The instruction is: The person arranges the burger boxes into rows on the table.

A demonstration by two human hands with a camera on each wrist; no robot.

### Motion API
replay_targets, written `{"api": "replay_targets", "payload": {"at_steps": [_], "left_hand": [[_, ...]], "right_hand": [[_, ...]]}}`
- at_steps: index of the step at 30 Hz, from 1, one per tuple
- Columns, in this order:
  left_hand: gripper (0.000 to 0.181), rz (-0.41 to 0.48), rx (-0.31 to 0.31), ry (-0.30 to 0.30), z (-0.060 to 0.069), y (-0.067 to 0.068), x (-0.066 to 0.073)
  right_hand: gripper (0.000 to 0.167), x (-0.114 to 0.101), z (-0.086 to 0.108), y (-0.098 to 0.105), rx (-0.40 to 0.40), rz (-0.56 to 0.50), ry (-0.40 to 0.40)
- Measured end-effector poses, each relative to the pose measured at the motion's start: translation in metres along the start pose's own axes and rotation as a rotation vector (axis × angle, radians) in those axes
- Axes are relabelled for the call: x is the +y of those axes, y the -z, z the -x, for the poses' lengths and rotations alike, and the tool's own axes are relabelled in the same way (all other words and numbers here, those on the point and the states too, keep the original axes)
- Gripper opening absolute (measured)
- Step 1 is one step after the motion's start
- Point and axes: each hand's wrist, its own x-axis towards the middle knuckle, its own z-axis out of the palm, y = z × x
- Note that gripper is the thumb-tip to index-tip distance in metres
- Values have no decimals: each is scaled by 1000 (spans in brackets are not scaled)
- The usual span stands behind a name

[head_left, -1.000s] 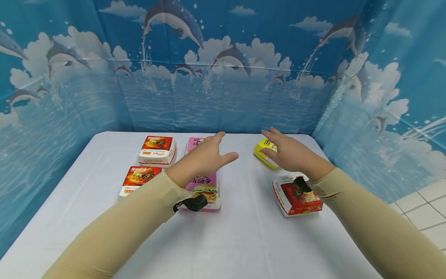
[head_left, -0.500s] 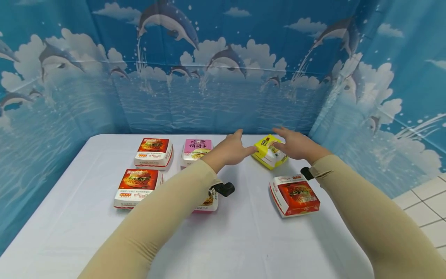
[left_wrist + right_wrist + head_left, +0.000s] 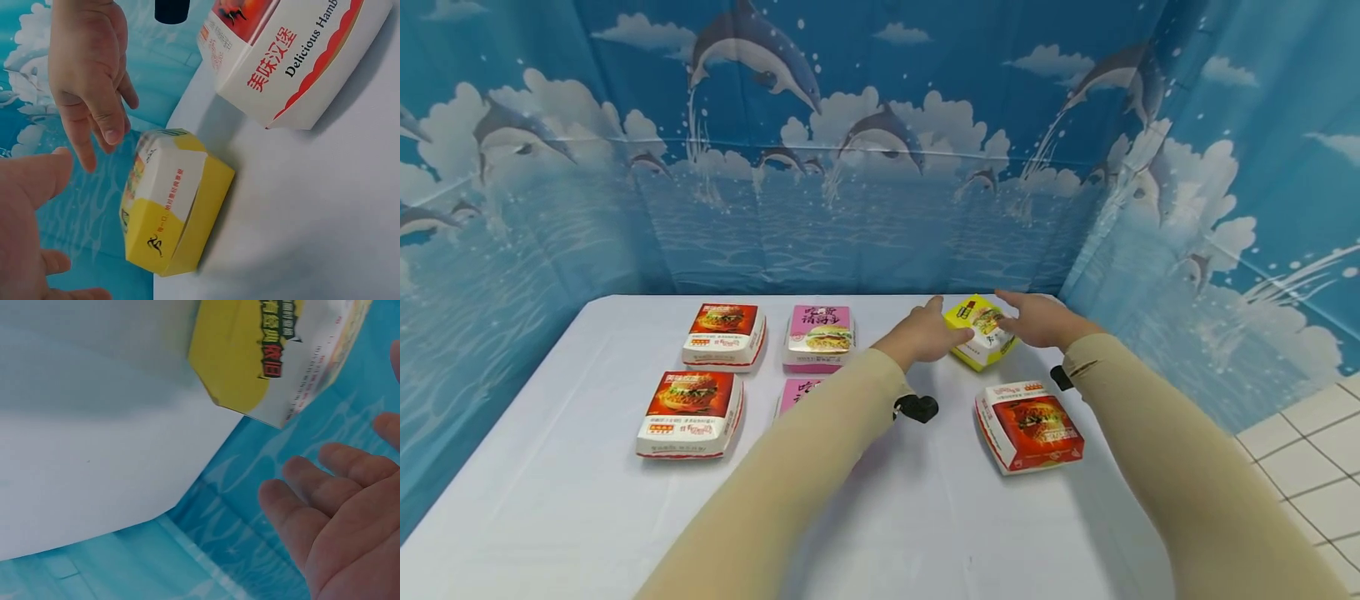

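A yellow and white burger box (image 3: 981,333) sits on the table's far right part, between my two hands. My left hand (image 3: 921,333) is at its left side with fingers extended; in the head view the thumb overlaps the box's edge. On the other side is my right hand (image 3: 1039,320), fingers extended too. In the left wrist view, both the left hand (image 3: 25,219) and the right hand (image 3: 94,81) look apart from the yellow box (image 3: 172,206). The right wrist view shows a gap between the right hand's fingers (image 3: 294,519) and the box (image 3: 250,356).
A red and white burger box (image 3: 1030,425) lies nearer, below the right hand. To the left stand two more red and white boxes (image 3: 724,335) (image 3: 691,415) and two pink ones (image 3: 820,337) (image 3: 793,396), the nearer pink one partly behind the left sleeve. A dolphin-print curtain (image 3: 850,225) borders the white table (image 3: 587,500).
My left hand has moved right and away from me, from over the pink boxes to the yellow box. The right hand has shifted slightly right, uncovering more of that box.
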Motion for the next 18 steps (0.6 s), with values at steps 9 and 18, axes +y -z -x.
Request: {"api": "replay_targets", "payload": {"at_steps": [9,18], "left_hand": [[93,5,4,41,-12,-20,1],[94,35,-26,88,-21,-30,2]], "right_hand": [[73,9,-5,-11,-22,-18,10],[71,10,-7,-16,-43,-5,-2]]}}
